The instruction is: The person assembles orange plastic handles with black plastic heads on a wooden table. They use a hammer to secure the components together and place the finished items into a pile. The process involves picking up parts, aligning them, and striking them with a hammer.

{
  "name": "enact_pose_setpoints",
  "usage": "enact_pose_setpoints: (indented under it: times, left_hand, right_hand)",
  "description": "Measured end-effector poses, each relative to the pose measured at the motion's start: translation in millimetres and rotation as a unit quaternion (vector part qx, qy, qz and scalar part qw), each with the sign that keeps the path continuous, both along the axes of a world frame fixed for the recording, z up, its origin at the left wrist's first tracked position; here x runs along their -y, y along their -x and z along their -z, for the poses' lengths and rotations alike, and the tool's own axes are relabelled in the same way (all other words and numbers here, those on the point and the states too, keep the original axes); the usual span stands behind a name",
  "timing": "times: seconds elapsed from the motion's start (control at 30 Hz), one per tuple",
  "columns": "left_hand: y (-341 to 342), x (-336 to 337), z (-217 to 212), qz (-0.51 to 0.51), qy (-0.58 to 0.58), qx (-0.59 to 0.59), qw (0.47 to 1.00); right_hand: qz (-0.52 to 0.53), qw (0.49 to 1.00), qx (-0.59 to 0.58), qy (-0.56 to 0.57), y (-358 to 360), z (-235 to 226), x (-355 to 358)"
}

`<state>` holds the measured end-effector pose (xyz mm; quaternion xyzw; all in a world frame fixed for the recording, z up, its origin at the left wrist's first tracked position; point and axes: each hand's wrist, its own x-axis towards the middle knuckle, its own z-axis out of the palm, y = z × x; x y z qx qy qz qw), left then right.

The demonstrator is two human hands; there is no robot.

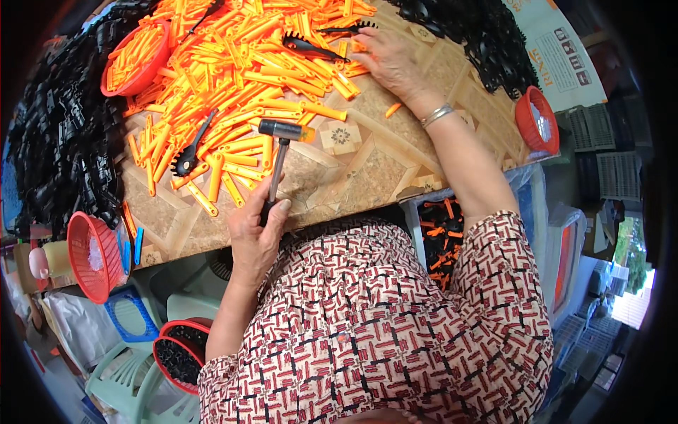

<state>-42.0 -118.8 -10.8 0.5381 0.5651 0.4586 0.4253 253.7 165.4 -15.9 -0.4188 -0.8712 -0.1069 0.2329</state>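
Observation:
My left hand (256, 230) is closed round the dark grip of a small hammer (281, 132), which stands up with a black head and a yellow face at one end. At the right edge of a big heap of orange plastic handles (244, 85), my right hand (390, 63) has its fingers bent around an orange handle (359, 46), partly hidden by them. Just beyond those fingertips lies a black spaghetti server head (364, 27). Another black server (311, 46) rests on the heap to their left. A third black server (186, 160) lies at the heap's near left side.
Black plastic parts are piled at the table's left (67, 134) and far right (487, 42). Red baskets stand at the far left (167, 49), near left (88, 286) and right edge (522, 116). Below the table edge is a box of black-and-orange pieces (441, 240).

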Motion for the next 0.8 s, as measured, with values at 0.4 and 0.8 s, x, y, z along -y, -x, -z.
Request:
enact_pose_setpoints:
  times: [0.4,0.8]
  left_hand:
    - [6.7,4.9,-4.6,0.036,0.023,-0.01,0.999]
    - [7.0,2.4,2.2,-0.018,0.017,0.056,0.998]
  right_hand:
    - [-0.055,0.997,-0.041,0.024,56.0,8.5,97.8]
    - [-0.12,0.987,-0.1,-0.037,86.5,-33.7,52.7]
